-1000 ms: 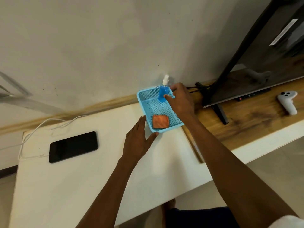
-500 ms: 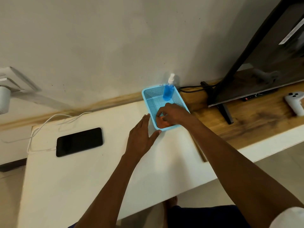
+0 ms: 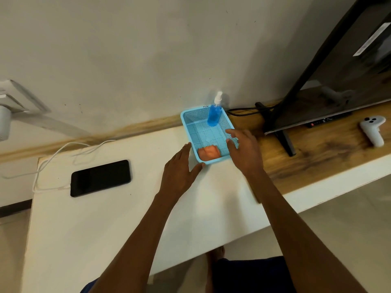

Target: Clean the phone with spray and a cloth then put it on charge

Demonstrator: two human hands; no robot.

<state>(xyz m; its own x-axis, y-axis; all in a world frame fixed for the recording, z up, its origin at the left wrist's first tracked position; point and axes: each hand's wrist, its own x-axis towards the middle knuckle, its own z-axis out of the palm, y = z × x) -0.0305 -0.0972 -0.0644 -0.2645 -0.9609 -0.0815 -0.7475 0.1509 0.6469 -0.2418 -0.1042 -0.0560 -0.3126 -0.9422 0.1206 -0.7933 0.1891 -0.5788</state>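
Note:
A black phone (image 3: pixel 100 177) lies face up on the white table, left of centre, with a white charging cable (image 3: pixel 63 149) at its left end. A blue mesh basket (image 3: pixel 188 121) stands against the wall. In its far end a blue spray bottle (image 3: pixel 214 114) with a white nozzle stands upright. An orange cloth (image 3: pixel 209 152) lies in its near end. My left hand (image 3: pixel 181 169) rests flat on the table, fingers straight, touching the basket's near left corner. My right hand (image 3: pixel 243 148) hovers over the basket's right rim with fingers spread, holding nothing.
A dark TV screen (image 3: pixel 338 66) on a black stand leans over the wooden shelf (image 3: pixel 317 157) to the right. A white controller (image 3: pixel 373 131) lies on that shelf. A black cable (image 3: pixel 245 111) runs behind the basket. A white plug sits in a wall socket (image 3: pixel 4 121) at far left.
My right hand went from the spray bottle down onto the orange cloth, then lifted off it to the basket's right rim, empty. The left hand stayed by the basket.

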